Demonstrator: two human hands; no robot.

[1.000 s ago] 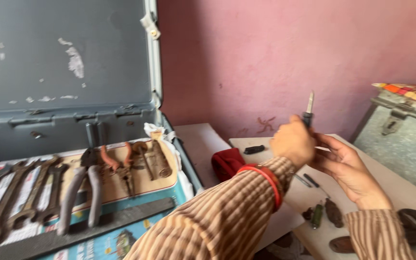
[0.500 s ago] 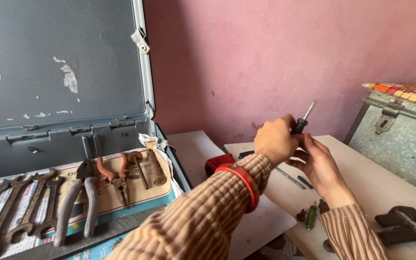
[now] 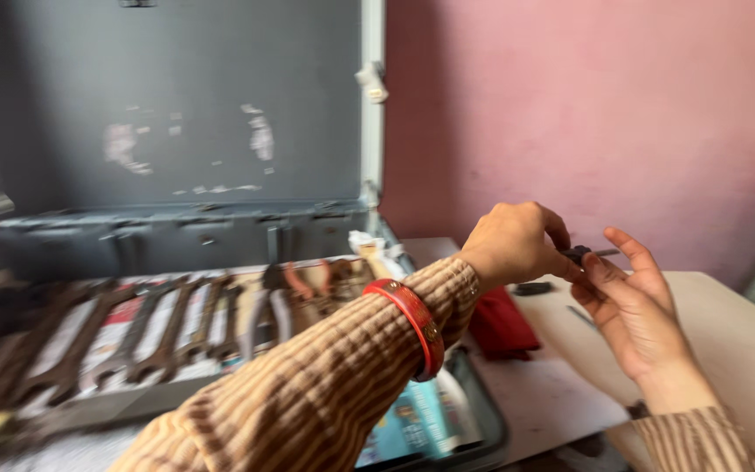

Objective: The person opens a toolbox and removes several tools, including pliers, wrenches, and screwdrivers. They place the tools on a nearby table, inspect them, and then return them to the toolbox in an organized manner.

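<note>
My left hand [image 3: 517, 243] is closed around the dark handle of a small screwdriver [image 3: 589, 254], whose thin metal shaft pokes out to the right. My right hand [image 3: 635, 306] is open, palm towards me, with its thumb and fingertips touching the screwdriver's shaft. A red bangle [image 3: 412, 323] sits on my left wrist over a striped brown sleeve. Both hands hover above a pale board [image 3: 727, 341] to the right of an open grey metal toolbox [image 3: 220, 131].
The toolbox tray holds several rusty spanners [image 3: 159, 332] and pliers [image 3: 308, 284] laid in a row. A red object [image 3: 500, 323] lies between the toolbox and the board. A small dark part [image 3: 532, 288] rests on the board. A pink wall stands behind.
The view has swung right and closer. The screwdriver has tipped from upright to nearly level, and my hands have come lower. The grey box at the right has slid out of view.
</note>
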